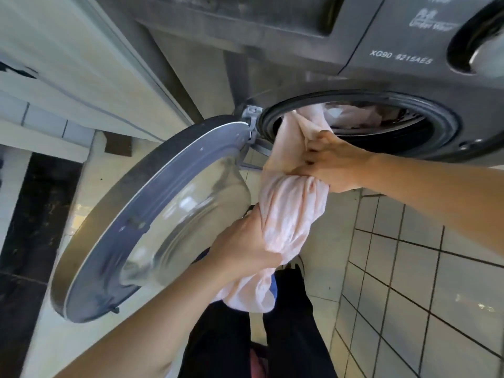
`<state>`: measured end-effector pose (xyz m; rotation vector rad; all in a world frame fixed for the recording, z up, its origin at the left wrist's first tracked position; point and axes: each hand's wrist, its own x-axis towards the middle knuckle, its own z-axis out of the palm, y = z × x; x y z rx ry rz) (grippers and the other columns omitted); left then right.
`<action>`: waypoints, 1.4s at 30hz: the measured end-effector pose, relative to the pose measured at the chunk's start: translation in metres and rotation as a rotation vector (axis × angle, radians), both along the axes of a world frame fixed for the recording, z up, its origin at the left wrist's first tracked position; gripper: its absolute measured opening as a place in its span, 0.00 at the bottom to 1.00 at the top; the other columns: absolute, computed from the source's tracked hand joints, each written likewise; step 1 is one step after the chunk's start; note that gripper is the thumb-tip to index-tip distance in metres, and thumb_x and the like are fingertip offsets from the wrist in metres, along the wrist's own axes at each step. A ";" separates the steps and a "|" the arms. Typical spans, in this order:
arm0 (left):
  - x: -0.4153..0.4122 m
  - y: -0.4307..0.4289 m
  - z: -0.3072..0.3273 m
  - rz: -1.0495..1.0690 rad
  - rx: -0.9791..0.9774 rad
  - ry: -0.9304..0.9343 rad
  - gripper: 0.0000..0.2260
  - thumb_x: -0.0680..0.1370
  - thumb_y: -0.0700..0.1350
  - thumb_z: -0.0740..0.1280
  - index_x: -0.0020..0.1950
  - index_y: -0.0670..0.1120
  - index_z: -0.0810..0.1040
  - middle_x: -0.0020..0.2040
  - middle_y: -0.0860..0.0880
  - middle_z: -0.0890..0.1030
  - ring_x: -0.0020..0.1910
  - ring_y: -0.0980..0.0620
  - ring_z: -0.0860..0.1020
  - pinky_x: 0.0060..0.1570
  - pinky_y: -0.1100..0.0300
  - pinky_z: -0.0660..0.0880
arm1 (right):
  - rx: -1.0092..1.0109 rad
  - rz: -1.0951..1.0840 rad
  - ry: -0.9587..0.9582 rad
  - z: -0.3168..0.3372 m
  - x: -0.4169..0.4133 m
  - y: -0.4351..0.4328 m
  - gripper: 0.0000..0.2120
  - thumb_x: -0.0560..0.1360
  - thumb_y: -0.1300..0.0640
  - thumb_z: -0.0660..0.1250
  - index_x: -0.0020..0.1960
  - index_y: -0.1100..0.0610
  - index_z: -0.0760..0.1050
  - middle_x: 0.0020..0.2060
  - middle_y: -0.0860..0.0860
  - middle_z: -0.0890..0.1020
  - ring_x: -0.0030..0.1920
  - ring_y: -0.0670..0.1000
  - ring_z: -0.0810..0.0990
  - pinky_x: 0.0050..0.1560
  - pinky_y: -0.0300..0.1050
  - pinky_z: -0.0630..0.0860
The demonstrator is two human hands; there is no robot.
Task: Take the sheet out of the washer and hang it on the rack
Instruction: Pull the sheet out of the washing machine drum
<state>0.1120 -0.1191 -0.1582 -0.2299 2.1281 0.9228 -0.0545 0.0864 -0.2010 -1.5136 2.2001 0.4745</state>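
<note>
Sheet (291, 214) half out, twisted into a rope from the washer (403, 39) mouth down past the open door (152, 186): right hand (332, 165) curled round it at the rim, left hand (240, 249) gripping lower, likely spaced so it feeds out clear of the floor (335, 236)

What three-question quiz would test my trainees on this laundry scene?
1. True or false: the washer has its door shut.
2. Which hand grips the sheet? A: left only. B: right only. C: both.
3. Fill the gap: the far end of the sheet lies inside the ____.

Key
1. False: the door stands wide open.
2. C: the left hand holds it low down and the right hand holds it near the opening.
3. drum
</note>
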 end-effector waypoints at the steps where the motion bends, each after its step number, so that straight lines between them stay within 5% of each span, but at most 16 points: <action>1: 0.004 0.004 0.005 0.029 -0.011 0.053 0.38 0.60 0.60 0.67 0.67 0.66 0.53 0.51 0.61 0.74 0.45 0.61 0.74 0.42 0.58 0.76 | -0.012 0.014 -0.020 0.000 0.000 0.000 0.24 0.73 0.47 0.64 0.69 0.39 0.67 0.55 0.46 0.75 0.65 0.57 0.67 0.67 0.57 0.55; 4: 0.018 0.016 0.015 0.172 0.019 0.201 0.46 0.59 0.64 0.63 0.69 0.76 0.38 0.56 0.64 0.70 0.42 0.59 0.77 0.36 0.56 0.77 | -0.045 0.085 -0.050 0.001 0.000 -0.003 0.17 0.74 0.44 0.62 0.63 0.41 0.74 0.57 0.47 0.72 0.64 0.56 0.65 0.68 0.55 0.57; 7: 0.029 0.022 0.010 0.048 -0.176 0.311 0.50 0.67 0.52 0.71 0.72 0.72 0.36 0.73 0.53 0.58 0.34 0.46 0.78 0.31 0.51 0.78 | -0.034 0.149 -0.100 -0.003 0.001 -0.009 0.21 0.75 0.44 0.60 0.67 0.46 0.71 0.67 0.46 0.68 0.72 0.55 0.57 0.70 0.54 0.55; 9: 0.032 0.027 0.007 -0.095 -0.338 0.442 0.51 0.66 0.42 0.71 0.75 0.67 0.41 0.79 0.47 0.52 0.29 0.47 0.75 0.26 0.56 0.76 | -0.027 0.178 -0.155 -0.003 0.002 -0.014 0.24 0.75 0.44 0.59 0.70 0.47 0.66 0.69 0.44 0.67 0.74 0.53 0.54 0.70 0.54 0.56; 13: 0.039 0.033 0.010 -0.287 -0.439 0.614 0.41 0.64 0.35 0.62 0.75 0.62 0.61 0.75 0.41 0.64 0.37 0.47 0.81 0.26 0.62 0.70 | 0.067 0.283 -0.190 -0.006 0.002 -0.014 0.17 0.76 0.45 0.55 0.62 0.45 0.73 0.65 0.41 0.74 0.74 0.52 0.59 0.68 0.55 0.59; 16: 0.048 0.032 0.002 -0.351 -0.450 0.589 0.43 0.62 0.34 0.63 0.73 0.65 0.64 0.77 0.45 0.62 0.48 0.47 0.82 0.32 0.58 0.75 | 0.119 0.187 -0.322 -0.010 0.006 -0.010 0.11 0.75 0.43 0.54 0.54 0.43 0.70 0.48 0.41 0.79 0.56 0.50 0.74 0.65 0.55 0.61; 18: 0.054 0.030 -0.006 -0.337 -0.436 0.546 0.45 0.60 0.35 0.70 0.72 0.65 0.65 0.77 0.47 0.59 0.58 0.45 0.79 0.37 0.54 0.78 | 0.080 0.080 -0.363 -0.015 0.007 -0.010 0.09 0.73 0.41 0.56 0.50 0.43 0.62 0.34 0.42 0.75 0.41 0.51 0.73 0.61 0.54 0.65; 20: 0.058 0.028 -0.012 -0.339 -0.438 0.510 0.44 0.60 0.36 0.71 0.72 0.64 0.65 0.77 0.48 0.60 0.65 0.44 0.75 0.41 0.53 0.79 | 0.087 0.032 -0.355 -0.021 0.006 -0.010 0.14 0.71 0.40 0.59 0.49 0.43 0.57 0.32 0.45 0.75 0.37 0.52 0.73 0.57 0.53 0.68; 23: 0.057 0.023 -0.014 -0.346 -0.430 0.496 0.35 0.66 0.37 0.60 0.72 0.61 0.68 0.74 0.47 0.67 0.64 0.43 0.75 0.41 0.52 0.79 | 0.138 -0.002 -0.345 -0.028 0.004 -0.009 0.18 0.69 0.40 0.63 0.54 0.43 0.60 0.37 0.45 0.78 0.42 0.51 0.77 0.55 0.51 0.70; 26: 0.055 0.019 -0.012 -0.344 -0.451 0.503 0.32 0.66 0.37 0.60 0.67 0.59 0.73 0.70 0.49 0.71 0.63 0.46 0.76 0.38 0.54 0.77 | 0.205 0.102 -0.287 -0.030 0.004 -0.010 0.11 0.69 0.45 0.61 0.50 0.45 0.70 0.44 0.43 0.77 0.52 0.51 0.75 0.56 0.49 0.66; 30: 0.065 0.014 -0.022 -0.360 -0.412 0.471 0.31 0.68 0.38 0.65 0.68 0.59 0.69 0.74 0.51 0.64 0.72 0.46 0.66 0.44 0.52 0.78 | 0.279 0.249 -0.189 -0.027 -0.004 -0.010 0.20 0.67 0.42 0.63 0.58 0.41 0.71 0.62 0.44 0.70 0.69 0.55 0.61 0.68 0.55 0.56; 33: 0.077 0.007 -0.029 -0.358 -0.417 0.490 0.35 0.64 0.35 0.62 0.69 0.58 0.67 0.74 0.49 0.63 0.60 0.43 0.76 0.40 0.49 0.77 | 0.373 0.322 -0.183 -0.025 -0.013 -0.008 0.31 0.67 0.36 0.65 0.68 0.39 0.63 0.72 0.46 0.62 0.76 0.56 0.49 0.72 0.59 0.49; 37: 0.093 -0.006 -0.042 -0.380 -0.456 0.530 0.36 0.62 0.37 0.65 0.68 0.57 0.66 0.73 0.48 0.63 0.47 0.43 0.78 0.38 0.49 0.77 | 0.094 0.240 -0.229 -0.030 -0.015 0.008 0.19 0.70 0.40 0.61 0.57 0.44 0.62 0.50 0.44 0.77 0.59 0.52 0.72 0.57 0.46 0.54; 42: 0.098 -0.018 -0.049 -0.347 -0.502 0.425 0.48 0.51 0.39 0.74 0.68 0.59 0.64 0.71 0.51 0.65 0.38 0.47 0.78 0.32 0.53 0.77 | -0.094 0.061 -0.248 -0.031 -0.004 0.012 0.20 0.69 0.42 0.64 0.48 0.45 0.53 0.35 0.48 0.76 0.44 0.52 0.66 0.47 0.43 0.58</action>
